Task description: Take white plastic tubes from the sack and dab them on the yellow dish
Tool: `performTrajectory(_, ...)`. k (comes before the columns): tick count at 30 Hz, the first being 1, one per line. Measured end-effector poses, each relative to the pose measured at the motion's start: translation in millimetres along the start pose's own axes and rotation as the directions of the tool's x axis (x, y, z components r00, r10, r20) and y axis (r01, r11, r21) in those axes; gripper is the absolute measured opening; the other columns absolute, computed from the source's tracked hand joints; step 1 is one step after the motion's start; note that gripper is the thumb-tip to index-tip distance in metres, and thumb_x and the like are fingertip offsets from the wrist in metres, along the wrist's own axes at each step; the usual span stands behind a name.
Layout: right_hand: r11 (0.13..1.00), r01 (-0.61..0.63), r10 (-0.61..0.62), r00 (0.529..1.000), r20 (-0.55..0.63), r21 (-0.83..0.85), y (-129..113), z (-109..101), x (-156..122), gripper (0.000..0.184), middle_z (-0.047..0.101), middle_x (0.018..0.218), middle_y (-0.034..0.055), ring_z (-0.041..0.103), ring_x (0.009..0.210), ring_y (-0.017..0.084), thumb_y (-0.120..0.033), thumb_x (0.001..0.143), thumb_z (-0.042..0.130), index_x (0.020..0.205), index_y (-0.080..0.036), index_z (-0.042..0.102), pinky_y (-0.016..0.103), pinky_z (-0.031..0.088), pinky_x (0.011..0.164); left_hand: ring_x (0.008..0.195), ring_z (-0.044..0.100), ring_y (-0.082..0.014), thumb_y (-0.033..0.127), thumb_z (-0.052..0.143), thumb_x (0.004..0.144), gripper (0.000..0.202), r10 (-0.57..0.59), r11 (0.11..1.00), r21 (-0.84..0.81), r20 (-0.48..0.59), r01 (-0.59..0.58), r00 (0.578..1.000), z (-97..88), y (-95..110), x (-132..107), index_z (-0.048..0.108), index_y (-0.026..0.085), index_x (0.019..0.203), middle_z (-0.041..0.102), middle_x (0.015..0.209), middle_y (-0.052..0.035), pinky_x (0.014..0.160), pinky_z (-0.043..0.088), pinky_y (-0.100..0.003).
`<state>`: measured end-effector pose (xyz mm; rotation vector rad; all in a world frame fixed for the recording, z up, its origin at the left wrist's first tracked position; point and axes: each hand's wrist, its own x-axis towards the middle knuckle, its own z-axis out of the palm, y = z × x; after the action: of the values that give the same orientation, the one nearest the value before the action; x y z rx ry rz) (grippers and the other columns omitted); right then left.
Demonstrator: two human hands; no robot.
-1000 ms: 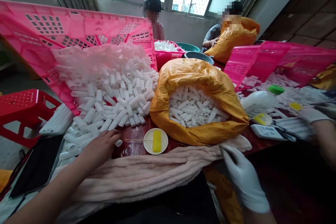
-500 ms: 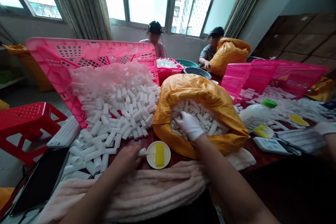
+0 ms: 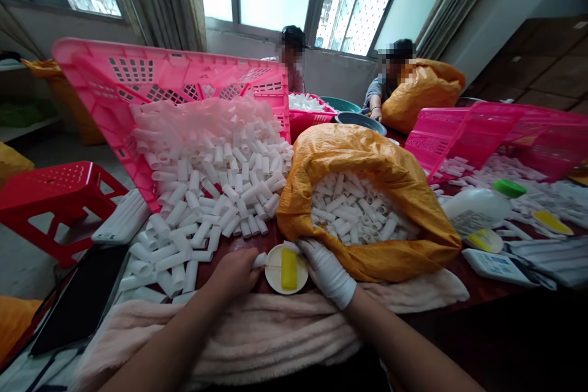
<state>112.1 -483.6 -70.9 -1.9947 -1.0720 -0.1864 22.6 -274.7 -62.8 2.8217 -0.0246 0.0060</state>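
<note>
My bare left hand (image 3: pixel 236 271) is closed on a short white plastic tube (image 3: pixel 260 260) whose end points at a small white dish (image 3: pixel 287 269) holding a yellow sponge pad. My right hand (image 3: pixel 325 268), in a white glove, is curled at the dish's right rim and seems to pinch a small white piece. Both hands rest above a pink towel (image 3: pixel 257 331) at the table's near edge. A heap of white tubes (image 3: pixel 215 196) spills from a tipped pink crate (image 3: pixel 151 86). An orange sack (image 3: pixel 367 165) full of tubes sits just behind the dish.
A red stool (image 3: pixel 46 196) and a dark tablet (image 3: pixel 78 294) are at the left. A white bottle with a green cap (image 3: pixel 482 202), another pink crate (image 3: pixel 496 128) and loose tubes lie to the right. Two people sit across the table by the window.
My right hand left the towel, reached into the orange sack, and has come back to the dish. My left hand picked up a tube and brought it to the dish.
</note>
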Motion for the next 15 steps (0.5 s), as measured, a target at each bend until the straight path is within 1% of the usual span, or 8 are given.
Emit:
performTrajectory(3, 0.987, 0.131, -0.116, 0.983, 0.145, -0.098, -1, -7, -7, 0.029, 0.060, 0.105, 0.0051, 0.055, 0.099, 0.021, -0.013, 0.085, 0.044, 0.108, -0.025, 0.058, 0.042, 0.046, 0.089, 0.077, 0.059, -0.0203, 0.033, 0.042, 0.081, 0.018, 0.015, 1.000, 0.017, -0.001, -0.015, 1.000, -0.3, 0, 0, 0.052, 0.019, 0.076, 0.063, 0.078, -0.0051, 0.064, 0.037, -0.028)
performTrajectory(4, 0.978, 0.159, -0.136, 0.977, 0.166, -0.134, -1, -9, -9, 0.030, 0.059, 0.108, 0.0061, 0.053, 0.101, 0.021, -0.012, 0.085, 0.045, 0.110, -0.024, 0.056, 0.042, 0.046, 0.091, 0.077, 0.059, -0.0203, 0.033, 0.043, 0.081, 0.018, 0.021, 1.000, 0.018, 0.000, -0.021, 1.000, -0.7, 1, 0, 0.052, 0.019, 0.076, 0.063, 0.078, -0.0050, 0.063, 0.036, -0.028)
performTrajectory(6, 0.964, 0.161, -0.130, 0.979, 0.154, -0.211, -2, -11, -11, 0.031, 0.057, 0.112, 0.0090, 0.053, 0.104, 0.022, -0.013, 0.084, 0.047, 0.115, -0.020, 0.053, 0.042, 0.046, 0.091, 0.076, 0.059, -0.0200, 0.034, 0.042, 0.082, 0.019, 0.023, 1.000, 0.019, 0.000, -0.023, 1.000, -1.5, 1, -1, 0.053, 0.020, 0.076, 0.063, 0.077, -0.0046, 0.062, 0.036, -0.027)
performTrajectory(8, 0.954, 0.139, -0.104, 0.984, 0.142, -0.266, -3, -12, -11, 0.029, 0.058, 0.110, 0.0103, 0.054, 0.102, 0.023, -0.015, 0.085, 0.047, 0.113, -0.017, 0.054, 0.043, 0.046, 0.090, 0.074, 0.059, -0.0199, 0.036, 0.041, 0.083, 0.021, 0.004, 1.000, 0.025, -0.006, -0.004, 1.000, -2.1, 1, -1, 0.053, 0.020, 0.076, 0.063, 0.077, -0.0047, 0.061, 0.035, -0.027)
performTrajectory(9, 0.945, 0.158, -0.114, 0.980, 0.165, -0.285, -4, -13, -10, 0.027, 0.059, 0.108, 0.0100, 0.055, 0.100, 0.023, -0.015, 0.086, 0.045, 0.111, -0.017, 0.055, 0.043, 0.047, 0.089, 0.074, 0.059, -0.0200, 0.036, 0.041, 0.083, 0.021, -0.002, 1.000, 0.030, -0.011, 0.003, 1.000, -2.2, 1, -1, 0.053, 0.020, 0.076, 0.063, 0.077, -0.0049, 0.061, 0.035, -0.028)
performTrajectory(12, 0.931, 0.260, -0.186, 0.942, 0.279, -0.258, -4, -15, -11, 0.029, 0.057, 0.111, 0.0082, 0.053, 0.102, 0.021, -0.012, 0.087, 0.042, 0.112, -0.021, 0.055, 0.040, 0.047, 0.089, 0.075, 0.059, -0.0204, 0.036, 0.042, 0.082, 0.021, 0.019, 0.999, 0.041, -0.022, -0.018, 1.000, -2.2, 1, -1, 0.053, 0.019, 0.076, 0.064, 0.078, -0.0054, 0.062, 0.035, -0.028)
performTrajectory(13, 0.934, 0.269, -0.199, 0.938, 0.284, -0.235, -4, -16, -12, 0.031, 0.056, 0.114, 0.0086, 0.052, 0.104, 0.021, -0.011, 0.086, 0.044, 0.115, -0.021, 0.053, 0.040, 0.047, 0.090, 0.075, 0.059, -0.0203, 0.035, 0.042, 0.082, 0.021, 0.032, 0.999, 0.041, -0.022, -0.031, 0.999, -2.2, 1, -1, 0.053, 0.019, 0.075, 0.064, 0.078, -0.0052, 0.062, 0.035, -0.028)
performTrajectory(15, 0.946, 0.254, -0.199, 0.945, 0.261, -0.202, -4, -18, -13, 0.035, 0.054, 0.117, 0.0100, 0.051, 0.107, 0.020, -0.012, 0.085, 0.048, 0.119, -0.018, 0.049, 0.039, 0.047, 0.092, 0.074, 0.059, -0.0201, 0.035, 0.042, 0.082, 0.020, 0.043, 0.998, 0.037, -0.016, -0.043, 0.999, -2.1, 0, -1, 0.053, 0.020, 0.075, 0.063, 0.076, -0.0047, 0.061, 0.035, -0.028)
